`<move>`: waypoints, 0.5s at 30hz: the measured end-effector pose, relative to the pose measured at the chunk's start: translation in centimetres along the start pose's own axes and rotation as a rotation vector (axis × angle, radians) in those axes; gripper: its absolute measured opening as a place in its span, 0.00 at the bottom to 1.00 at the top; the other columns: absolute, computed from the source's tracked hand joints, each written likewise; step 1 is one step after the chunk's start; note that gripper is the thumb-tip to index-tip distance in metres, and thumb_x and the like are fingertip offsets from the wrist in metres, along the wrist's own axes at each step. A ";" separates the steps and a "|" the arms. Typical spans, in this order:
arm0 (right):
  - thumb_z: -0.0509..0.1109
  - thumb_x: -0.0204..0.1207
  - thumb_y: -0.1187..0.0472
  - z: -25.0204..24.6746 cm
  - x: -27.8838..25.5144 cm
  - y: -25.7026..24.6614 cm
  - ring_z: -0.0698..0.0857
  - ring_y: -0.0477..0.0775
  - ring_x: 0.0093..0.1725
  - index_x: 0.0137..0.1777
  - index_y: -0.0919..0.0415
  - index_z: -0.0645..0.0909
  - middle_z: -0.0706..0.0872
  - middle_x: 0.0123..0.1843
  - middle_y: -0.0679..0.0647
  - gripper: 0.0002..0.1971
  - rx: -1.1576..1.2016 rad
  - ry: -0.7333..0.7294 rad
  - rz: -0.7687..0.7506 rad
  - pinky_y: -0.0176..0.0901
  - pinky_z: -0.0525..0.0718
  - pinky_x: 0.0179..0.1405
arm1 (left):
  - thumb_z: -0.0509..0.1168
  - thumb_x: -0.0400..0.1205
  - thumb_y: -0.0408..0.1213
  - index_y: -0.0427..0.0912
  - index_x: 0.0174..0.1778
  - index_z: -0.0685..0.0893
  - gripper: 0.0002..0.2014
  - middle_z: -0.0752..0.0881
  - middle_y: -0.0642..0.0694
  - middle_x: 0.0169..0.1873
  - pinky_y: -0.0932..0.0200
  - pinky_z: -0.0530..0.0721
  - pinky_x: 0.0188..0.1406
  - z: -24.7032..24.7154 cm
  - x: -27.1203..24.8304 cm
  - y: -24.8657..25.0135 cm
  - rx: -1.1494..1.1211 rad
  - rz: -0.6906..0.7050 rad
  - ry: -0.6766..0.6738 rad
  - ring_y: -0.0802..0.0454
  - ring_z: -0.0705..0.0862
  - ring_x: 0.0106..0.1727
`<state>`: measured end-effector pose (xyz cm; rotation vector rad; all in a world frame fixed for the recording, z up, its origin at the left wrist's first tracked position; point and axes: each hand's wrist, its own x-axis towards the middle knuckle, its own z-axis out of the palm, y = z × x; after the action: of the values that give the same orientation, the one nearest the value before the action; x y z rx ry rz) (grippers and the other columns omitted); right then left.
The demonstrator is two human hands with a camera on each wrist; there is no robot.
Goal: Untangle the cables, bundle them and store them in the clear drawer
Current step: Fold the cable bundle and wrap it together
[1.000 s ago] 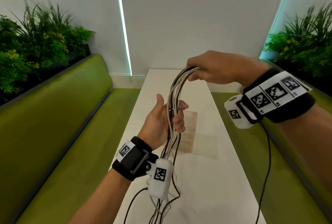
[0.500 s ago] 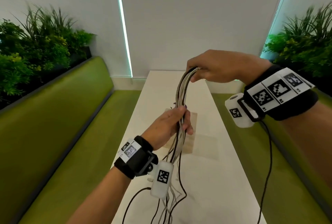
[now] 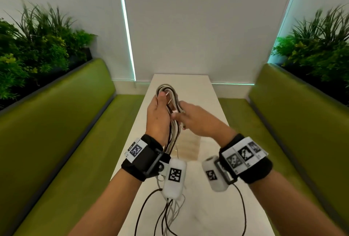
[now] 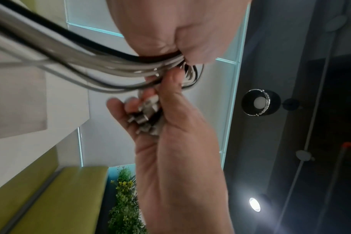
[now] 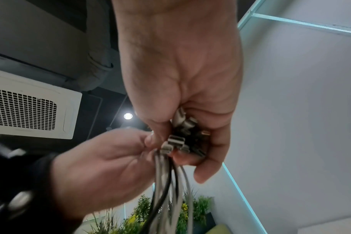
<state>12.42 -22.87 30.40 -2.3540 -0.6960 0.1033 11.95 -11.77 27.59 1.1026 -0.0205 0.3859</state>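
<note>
Mostly blurred, both hands' fingers curled around cables, connector ends half-hidden.

White table btwn green benches, plants behind; ceiling AC vent overhead

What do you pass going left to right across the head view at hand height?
Left green bench → left hand → folded cables → right hand → right green bench.
</note>
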 end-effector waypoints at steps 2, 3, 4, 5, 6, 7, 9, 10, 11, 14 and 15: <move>0.60 0.84 0.54 1.5 -0.1 0.0 0.82 0.58 0.44 0.54 0.63 0.71 0.82 0.43 0.56 0.11 0.012 0.018 0.008 0.47 0.80 0.42 | 0.53 0.89 0.40 0.41 0.54 0.84 0.14 0.91 0.49 0.48 0.60 0.85 0.47 0.2 0.0 -0.1 -0.079 -0.052 -0.001 0.53 0.88 0.56; 0.60 0.84 0.56 2.1 -0.1 0.0 0.81 0.58 0.43 0.52 0.63 0.71 0.80 0.42 0.54 0.09 0.018 0.041 0.001 0.45 0.77 0.39 | 0.53 0.89 0.39 0.39 0.57 0.83 0.14 0.90 0.46 0.53 0.62 0.86 0.45 0.3 -0.1 0.0 -0.132 -0.088 -0.002 0.51 0.86 0.60; 0.59 0.83 0.58 2.5 -0.2 0.1 0.79 0.58 0.43 0.52 0.64 0.71 0.78 0.42 0.54 0.08 0.016 0.069 -0.010 0.44 0.75 0.37 | 0.52 0.89 0.39 0.37 0.61 0.81 0.15 0.89 0.44 0.56 0.62 0.87 0.43 0.4 -0.1 0.1 -0.174 -0.118 -0.007 0.51 0.85 0.63; 0.59 0.83 0.58 2.8 -0.2 0.2 0.79 0.59 0.44 0.52 0.65 0.72 0.75 0.45 0.55 0.09 0.014 0.097 -0.017 0.44 0.74 0.38 | 0.51 0.90 0.39 0.36 0.64 0.80 0.16 0.88 0.42 0.59 0.61 0.88 0.44 0.4 -0.1 0.1 -0.201 -0.140 -0.013 0.51 0.85 0.64; 0.59 0.83 0.58 2.9 -0.1 0.4 0.78 0.57 0.45 0.53 0.65 0.72 0.73 0.49 0.56 0.09 0.021 0.117 -0.022 0.42 0.74 0.42 | 0.51 0.90 0.39 0.35 0.64 0.79 0.16 0.87 0.41 0.60 0.59 0.88 0.48 0.3 -0.1 0.0 -0.210 -0.151 -0.025 0.51 0.85 0.64; 0.59 0.84 0.58 3.0 -0.2 0.5 0.78 0.54 0.44 0.51 0.64 0.73 0.71 0.50 0.54 0.08 0.044 0.129 -0.023 0.39 0.73 0.43 | 0.50 0.90 0.39 0.35 0.64 0.79 0.16 0.87 0.40 0.60 0.56 0.87 0.54 0.2 -0.1 0.0 -0.215 -0.161 -0.047 0.50 0.84 0.65; 0.61 0.83 0.59 2.7 -0.4 0.7 0.77 0.45 0.40 0.48 0.58 0.72 0.74 0.47 0.50 0.04 0.107 0.140 -0.041 0.32 0.72 0.39 | 0.50 0.90 0.39 0.36 0.63 0.79 0.16 0.87 0.38 0.61 0.52 0.85 0.60 -0.2 0.0 0.2 -0.209 -0.197 -0.109 0.48 0.84 0.66; 0.61 0.83 0.59 2.6 -0.6 0.8 0.78 0.43 0.40 0.49 0.57 0.73 0.78 0.45 0.49 0.02 0.154 0.119 -0.047 0.29 0.74 0.39 | 0.50 0.90 0.39 0.36 0.63 0.78 0.16 0.87 0.37 0.61 0.52 0.85 0.58 -0.5 0.0 0.5 -0.186 -0.233 -0.150 0.47 0.84 0.66; 0.61 0.83 0.60 2.7 -0.8 1.1 0.82 0.46 0.43 0.52 0.59 0.75 0.83 0.45 0.50 0.04 0.213 0.085 -0.052 0.28 0.77 0.43 | 0.51 0.89 0.39 0.37 0.63 0.79 0.15 0.87 0.36 0.61 0.53 0.86 0.54 -0.7 0.0 1.0 -0.159 -0.279 -0.208 0.45 0.83 0.67; 0.61 0.84 0.59 3.2 -1.5 1.9 0.87 0.53 0.47 0.54 0.64 0.78 0.90 0.44 0.57 0.08 0.380 -0.029 -0.103 0.48 0.82 0.56 | 0.60 0.84 0.38 0.43 0.68 0.76 0.16 0.86 0.32 0.59 0.54 0.88 0.49 -1.8 0.2 2.2 -0.077 -0.306 -0.372 0.40 0.85 0.64; 0.62 0.84 0.58 3.5 -1.7 2.0 0.87 0.53 0.45 0.51 0.64 0.78 0.89 0.41 0.56 0.08 0.405 -0.062 -0.120 0.52 0.82 0.55 | 0.66 0.81 0.39 0.46 0.69 0.76 0.19 0.87 0.31 0.58 0.53 0.88 0.53 -2.0 0.3 2.4 -0.047 -0.274 -0.405 0.39 0.86 0.61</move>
<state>11.04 -22.94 26.20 -1.9257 -0.7654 0.2412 11.08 -8.98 28.80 1.1042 -0.2326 -0.0869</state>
